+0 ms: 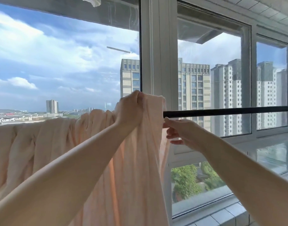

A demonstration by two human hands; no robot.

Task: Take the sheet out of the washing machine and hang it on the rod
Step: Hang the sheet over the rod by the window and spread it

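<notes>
Already bunched in peach folds over the rod [228, 110], the sheet [94, 128] is gripped by the left hand [130, 110] and pinched at its edge by the right hand [180, 131].

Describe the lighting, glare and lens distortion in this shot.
Head view: bright daylight through the window backlights the peach sheet, which glows along its folds; faint reflections streak the glass; the wide lens bows the frame and the black rod; focus is mostly sharp.

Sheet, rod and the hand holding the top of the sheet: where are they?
sheet [136, 168]: head view, on the hanging folds.
rod [229, 111]: head view, on the bare black stretch.
left hand [130, 108]: head view, on its back, gripping the sheet's top.
</notes>
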